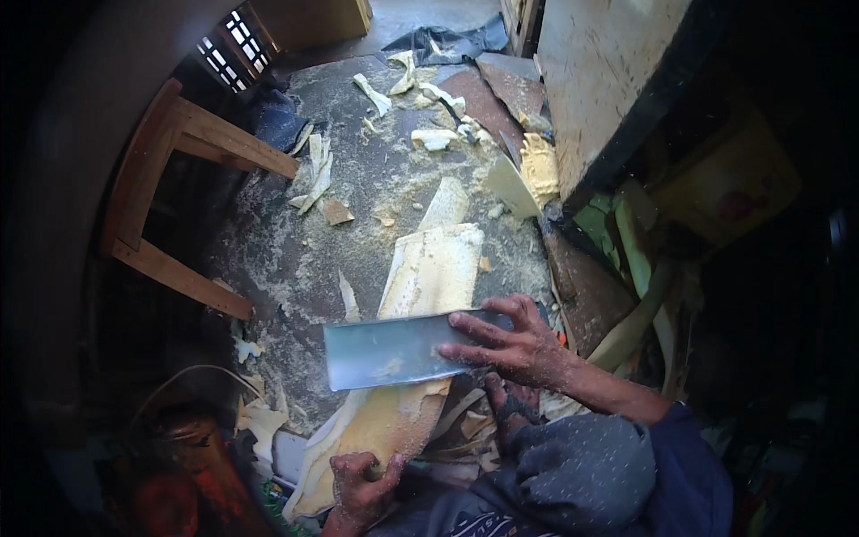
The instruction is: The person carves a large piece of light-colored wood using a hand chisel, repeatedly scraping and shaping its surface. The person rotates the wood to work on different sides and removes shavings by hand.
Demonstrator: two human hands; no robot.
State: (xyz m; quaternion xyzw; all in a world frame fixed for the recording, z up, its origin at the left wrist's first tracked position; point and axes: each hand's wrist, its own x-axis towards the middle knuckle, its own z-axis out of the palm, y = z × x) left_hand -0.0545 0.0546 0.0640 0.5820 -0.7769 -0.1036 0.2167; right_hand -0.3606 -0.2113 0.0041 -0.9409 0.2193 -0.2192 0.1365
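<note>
A long, pale yellow piece of foam [394, 416] lies on the dusty floor, running from the lower left up toward the middle. Across it rests a wide, flat rectangular metal blade [385, 352], hiding the foam's middle. My right hand [514, 345] grips the blade's right end, fingers spread over its upper face. At the foam's near end is my left hand [365, 483], its fingers curled on the foam's edge and the thumb pointing up. Part of my bare foot [512, 403] shows beside the foam, under my right wrist.
Foam scraps [434, 139] and pale dust litter the dark floor [268, 233]. A wooden stool [143, 179] lies on its side at left. A large board [599, 80] leans at the right, near loose foam strips [635, 313]. My grey-clad knee [586, 465] is at lower right.
</note>
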